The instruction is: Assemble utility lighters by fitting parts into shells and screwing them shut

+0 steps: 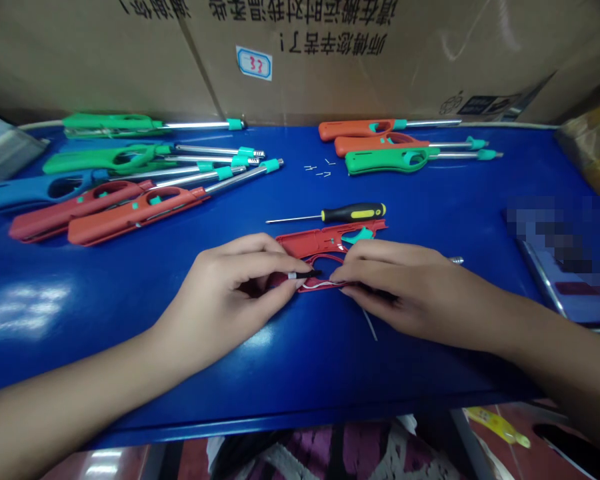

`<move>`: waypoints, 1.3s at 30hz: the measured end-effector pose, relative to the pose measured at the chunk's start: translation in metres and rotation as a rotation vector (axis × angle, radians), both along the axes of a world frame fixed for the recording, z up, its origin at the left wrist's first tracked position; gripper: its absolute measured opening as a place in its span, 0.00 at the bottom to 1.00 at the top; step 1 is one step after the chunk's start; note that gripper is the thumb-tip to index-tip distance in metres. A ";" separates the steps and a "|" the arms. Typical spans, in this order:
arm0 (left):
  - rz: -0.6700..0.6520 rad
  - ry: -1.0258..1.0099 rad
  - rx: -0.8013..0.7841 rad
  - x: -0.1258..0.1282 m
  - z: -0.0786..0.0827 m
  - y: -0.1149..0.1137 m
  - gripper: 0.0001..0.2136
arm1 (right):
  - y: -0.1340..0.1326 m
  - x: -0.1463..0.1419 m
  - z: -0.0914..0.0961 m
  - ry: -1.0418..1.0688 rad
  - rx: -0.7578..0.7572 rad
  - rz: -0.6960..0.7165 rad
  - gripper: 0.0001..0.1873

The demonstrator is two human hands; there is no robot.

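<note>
My left hand (pixel 235 287) pinches a small black part (pixel 307 274) with a silver-white end between thumb and index finger. Beneath it lies an opened red lighter shell (pixel 323 258) with a trigger loop. My right hand (pixel 410 283) closes its fingertips at the loop's right edge, covering part of the shell. A thin white wire (pixel 325 285) runs along the loop's lower side. From under the right hand a thin pale tube (pixel 371 327) sticks out toward me. The other red shell half (pixel 305 242), with a teal trigger (pixel 359 235), lies just behind.
A black-and-yellow screwdriver (pixel 355 213) lies behind the shell, with several small screws (pixel 325 173) farther back. Several long-necked lighters lie at left, including a red-orange one (pixel 135 215); others, including a green one (pixel 387 161), lie back right. A cardboard box (pixel 300 87) stands behind.
</note>
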State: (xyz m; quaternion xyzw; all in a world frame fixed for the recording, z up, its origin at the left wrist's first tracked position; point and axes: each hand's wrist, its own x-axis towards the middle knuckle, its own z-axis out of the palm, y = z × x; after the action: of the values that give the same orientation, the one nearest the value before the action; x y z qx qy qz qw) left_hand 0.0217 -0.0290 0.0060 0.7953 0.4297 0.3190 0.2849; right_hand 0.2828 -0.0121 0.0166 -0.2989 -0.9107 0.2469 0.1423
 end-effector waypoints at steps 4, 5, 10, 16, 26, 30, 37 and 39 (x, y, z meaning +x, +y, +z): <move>-0.025 -0.004 0.022 -0.001 -0.002 0.001 0.12 | 0.001 0.000 -0.002 0.015 -0.018 0.011 0.14; -0.027 -0.006 0.025 -0.001 -0.003 0.001 0.11 | 0.001 0.000 -0.002 0.021 -0.023 0.016 0.14; -0.034 -0.016 0.018 -0.001 -0.003 0.002 0.11 | 0.001 -0.001 -0.001 0.048 -0.052 0.026 0.14; -0.036 -0.013 -0.013 -0.001 0.000 0.001 0.12 | 0.001 -0.002 -0.002 0.065 -0.070 0.024 0.15; -0.044 -0.021 -0.010 -0.001 0.000 0.000 0.08 | 0.001 -0.002 -0.001 0.088 -0.110 0.024 0.16; -0.052 -0.021 -0.004 -0.001 -0.001 0.001 0.07 | 0.000 -0.002 -0.001 0.090 -0.101 0.027 0.15; -0.058 -0.005 0.017 -0.004 -0.003 0.001 0.08 | 0.000 -0.003 0.001 0.076 -0.090 0.016 0.14; -0.064 -0.004 0.017 -0.004 -0.003 0.000 0.09 | 0.000 -0.003 0.001 0.068 -0.094 0.012 0.14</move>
State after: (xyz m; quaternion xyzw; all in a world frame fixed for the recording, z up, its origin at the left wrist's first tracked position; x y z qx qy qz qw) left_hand 0.0173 -0.0288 0.0033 0.8104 0.4006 0.3149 0.2891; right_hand 0.2794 -0.0117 0.0176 -0.2913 -0.8945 0.3003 0.1574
